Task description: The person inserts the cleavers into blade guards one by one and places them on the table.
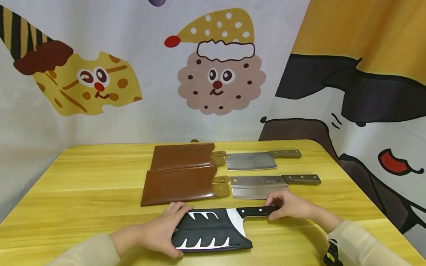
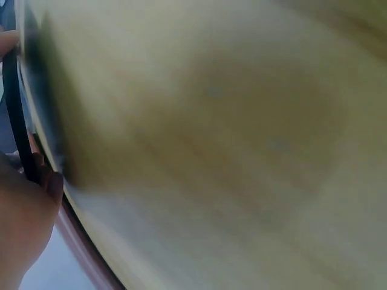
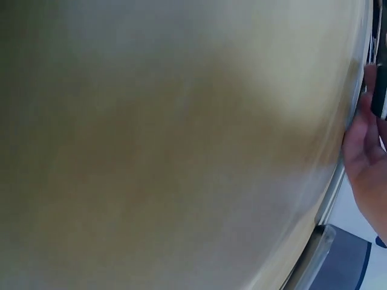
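on a yellow wood-grain table's [image 1: 76,186] near side, the left hand [image 1: 160,230] grips across a broad black plastic-looking sheath [image 1: 206,227] with white toothlike marks, probably steadying it; the right hand [image 1: 291,205] pinches the enclosed knife's black riveted handle [image 1: 255,211]. beyond, two steel cleavers [image 1: 268,182] lie beside flat brown leather-like sheaths [image 1: 179,186], seemingly paired.
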Demonstrator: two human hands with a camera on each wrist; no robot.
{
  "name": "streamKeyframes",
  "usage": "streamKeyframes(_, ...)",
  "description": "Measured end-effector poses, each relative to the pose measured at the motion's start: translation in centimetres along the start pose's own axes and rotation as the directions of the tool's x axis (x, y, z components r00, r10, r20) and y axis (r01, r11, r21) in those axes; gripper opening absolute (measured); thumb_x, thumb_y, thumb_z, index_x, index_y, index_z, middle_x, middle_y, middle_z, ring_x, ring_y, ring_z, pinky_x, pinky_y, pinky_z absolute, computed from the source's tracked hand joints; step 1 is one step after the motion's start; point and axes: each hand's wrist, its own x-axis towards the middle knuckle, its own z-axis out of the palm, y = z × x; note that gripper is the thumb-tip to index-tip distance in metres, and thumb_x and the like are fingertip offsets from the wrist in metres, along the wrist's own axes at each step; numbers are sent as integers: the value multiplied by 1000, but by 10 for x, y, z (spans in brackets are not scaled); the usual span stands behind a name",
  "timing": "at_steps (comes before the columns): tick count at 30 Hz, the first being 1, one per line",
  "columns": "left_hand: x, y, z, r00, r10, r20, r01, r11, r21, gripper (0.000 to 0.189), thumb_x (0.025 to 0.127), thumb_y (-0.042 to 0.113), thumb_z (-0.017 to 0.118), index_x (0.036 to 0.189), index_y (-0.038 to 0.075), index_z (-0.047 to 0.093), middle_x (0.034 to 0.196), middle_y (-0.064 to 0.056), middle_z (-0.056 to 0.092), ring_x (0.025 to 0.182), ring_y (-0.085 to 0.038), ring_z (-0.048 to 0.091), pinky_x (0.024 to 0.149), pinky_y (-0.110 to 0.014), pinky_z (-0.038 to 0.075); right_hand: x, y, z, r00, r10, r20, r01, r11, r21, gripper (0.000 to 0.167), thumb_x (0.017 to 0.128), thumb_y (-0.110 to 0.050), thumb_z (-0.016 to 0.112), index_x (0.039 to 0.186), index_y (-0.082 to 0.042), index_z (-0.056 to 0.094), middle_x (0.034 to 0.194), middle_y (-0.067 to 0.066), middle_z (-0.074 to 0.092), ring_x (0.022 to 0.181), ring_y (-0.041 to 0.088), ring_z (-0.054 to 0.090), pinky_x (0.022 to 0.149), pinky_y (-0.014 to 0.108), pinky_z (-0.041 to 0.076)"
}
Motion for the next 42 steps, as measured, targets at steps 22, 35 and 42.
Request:
streamKeyframes(22,9,-31,-43,984,-109,-141,103,994,-48,100,62,43,83,142,5,36,130,-13,43,120,-32,39,96,-57,37,-5,-9,-43,996,-65,-65,57,993,-105,26,80,-9,71,101,3,62,87,16,59,74,5,51,61,23,46)
streamKeyframes(35,6,-74,-70,955,-237,-176,210,964,-162,94,68,38,81,140,0,33,140,-21,38,130,-41,33,102,-61,30,-22,12,-90,971,88,-220,-131,974,-187,50,81,-15,72,121,7,54,112,22,59,99,27,58,79,30,52)
streamKeyframes(42,2,-90,-76,935,-308,-174,285,948,-143,101,68,38,81,143,-3,27,143,-28,32,131,-49,27,101,-66,27,-33,34,-105,936,197,-293,-261,944,-201,59,82,-22,71,129,4,48,122,26,54,112,41,50,83,37,50)
